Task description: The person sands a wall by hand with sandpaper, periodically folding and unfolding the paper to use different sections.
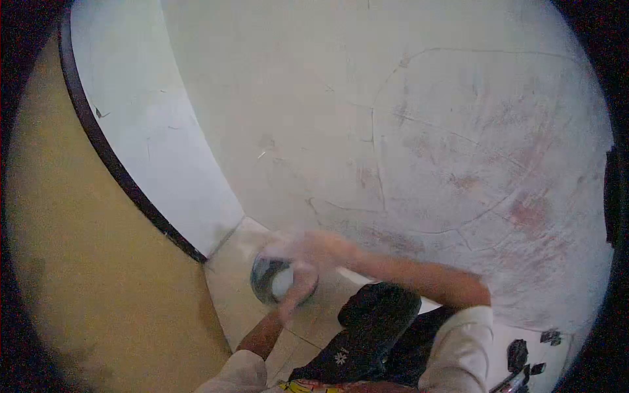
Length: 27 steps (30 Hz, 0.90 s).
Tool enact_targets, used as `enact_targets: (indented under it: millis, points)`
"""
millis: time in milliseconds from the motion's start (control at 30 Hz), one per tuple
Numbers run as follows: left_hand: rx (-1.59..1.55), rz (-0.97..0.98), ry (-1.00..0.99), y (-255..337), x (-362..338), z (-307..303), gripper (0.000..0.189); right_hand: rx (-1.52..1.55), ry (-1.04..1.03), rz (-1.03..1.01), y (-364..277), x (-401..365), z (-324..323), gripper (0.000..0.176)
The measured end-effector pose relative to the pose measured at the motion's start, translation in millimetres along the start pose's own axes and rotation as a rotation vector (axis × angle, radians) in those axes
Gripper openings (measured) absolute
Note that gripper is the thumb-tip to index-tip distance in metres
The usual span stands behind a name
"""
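Note:
A dark, round container [262,288], something like a bowl or small bucket, stands on the tiled floor near the wall corner. Something white [282,283] shows inside it. My left hand [300,285] is at the container's near right side, its fingers smeared by motion. Just above and to the right, my right hand [318,249] crosses over the container's far rim, also badly blurred. Whether either hand grips the rim or holds anything is not clear.
Ahead rises a pale wall [282,131] with cracks and reddish scuffs. A white panel [144,124] with a dark edge [118,170] stands at left beside a tan surface [98,262]. My dark-clad knee [380,308] is close to my right arm. Small dark objects [517,354] lie at lower right.

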<state>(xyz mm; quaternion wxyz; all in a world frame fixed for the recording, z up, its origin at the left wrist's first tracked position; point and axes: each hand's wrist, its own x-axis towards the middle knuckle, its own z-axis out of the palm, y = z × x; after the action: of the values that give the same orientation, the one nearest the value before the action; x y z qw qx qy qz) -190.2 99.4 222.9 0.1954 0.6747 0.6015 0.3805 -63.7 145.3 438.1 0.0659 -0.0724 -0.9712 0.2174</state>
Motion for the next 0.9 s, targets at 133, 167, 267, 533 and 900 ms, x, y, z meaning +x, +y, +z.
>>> enact_targets:
  millis: [133, 167, 267, 533, 900]
  points:
    - [-0.285, -0.137, 0.280, 5.9, 34.2, 13.8, 0.040, -0.467, 0.168, 0.015, -20.0, -87.1, 53.3, 0.063]
    - [-0.332, -0.129, 0.368, 13.7, 52.9, 16.7, 0.040, -0.502, 0.139, 0.210, -33.2, -106.5, 45.7, 0.068]
    - [-0.373, 0.001, 0.654, 44.1, 122.1, 14.5, 0.031, -0.537, 0.271, 0.564, -42.1, -151.2, 44.3, 0.069]
    - [-0.328, 0.386, 0.607, 220.2, 194.8, 6.6, 0.047, 0.106, 0.913, 0.911, -52.4, -187.1, 72.3, 0.067]
    - [-0.044, 0.616, 0.750, 254.4, 250.0, -38.0, 0.055, 0.180, 0.786, 0.968, -67.8, -204.4, 81.8, 0.068]
